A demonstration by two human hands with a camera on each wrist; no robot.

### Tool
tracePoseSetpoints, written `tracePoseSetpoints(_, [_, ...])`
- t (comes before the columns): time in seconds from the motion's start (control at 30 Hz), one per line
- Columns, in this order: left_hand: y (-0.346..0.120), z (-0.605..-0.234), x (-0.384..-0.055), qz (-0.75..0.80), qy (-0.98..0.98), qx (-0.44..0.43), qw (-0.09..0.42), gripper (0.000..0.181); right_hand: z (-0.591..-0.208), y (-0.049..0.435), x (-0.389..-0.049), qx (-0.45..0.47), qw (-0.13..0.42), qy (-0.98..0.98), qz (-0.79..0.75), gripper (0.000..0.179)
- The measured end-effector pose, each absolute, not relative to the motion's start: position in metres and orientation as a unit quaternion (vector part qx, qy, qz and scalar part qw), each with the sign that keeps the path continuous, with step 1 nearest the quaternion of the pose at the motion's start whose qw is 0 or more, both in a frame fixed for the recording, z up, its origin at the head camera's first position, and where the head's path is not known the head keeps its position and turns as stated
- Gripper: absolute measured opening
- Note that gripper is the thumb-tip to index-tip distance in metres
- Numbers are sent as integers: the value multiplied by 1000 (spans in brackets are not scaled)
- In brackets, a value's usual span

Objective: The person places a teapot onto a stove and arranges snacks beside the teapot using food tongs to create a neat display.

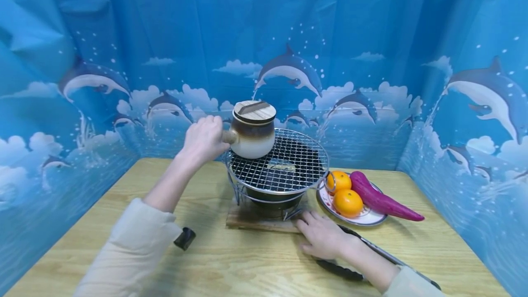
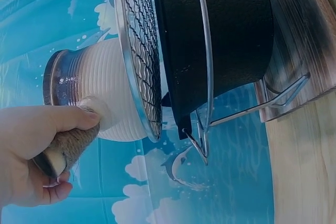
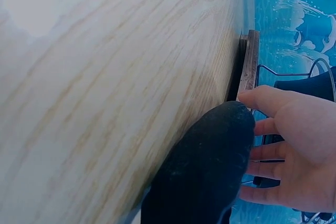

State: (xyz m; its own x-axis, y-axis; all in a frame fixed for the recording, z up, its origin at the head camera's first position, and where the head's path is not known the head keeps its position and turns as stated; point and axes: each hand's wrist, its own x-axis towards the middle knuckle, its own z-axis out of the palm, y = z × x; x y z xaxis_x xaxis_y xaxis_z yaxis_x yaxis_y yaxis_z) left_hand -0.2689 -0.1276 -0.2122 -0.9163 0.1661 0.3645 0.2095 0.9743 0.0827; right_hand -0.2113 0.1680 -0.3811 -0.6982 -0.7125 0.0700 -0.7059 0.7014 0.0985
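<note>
My left hand [image 1: 205,139] grips the rope-wrapped side handle [image 2: 73,142] of a brown and white clay pot [image 1: 252,140]. A wooden lid [image 1: 254,111] covers the pot, which stands upright at the left side of a round wire grill rack [image 1: 303,159]. Beneath the rack is a black stove [image 2: 226,30] on a wooden board [image 1: 264,224]. My right hand [image 1: 323,235] is low at the board's right front corner, its thumb at the board's edge in the right wrist view. Its fingers look relaxed, beside the black handle of the tongs [image 3: 205,166].
Right of the stove, a plate [image 1: 373,219] carries two oranges [image 1: 348,203] and a purple sweet potato [image 1: 379,200], whose tip juts past the rim. A small black cylinder [image 1: 185,238] lies on the table near my left sleeve. Blue dolphin-print curtains [image 1: 288,26] enclose the table.
</note>
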Motion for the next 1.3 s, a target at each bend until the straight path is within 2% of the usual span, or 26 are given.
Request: tracePoseSetpoints(1.3, [-118,-210,-264,-48,-975,-94,193,29,-381,167,-212,385,51,-921,-34,47])
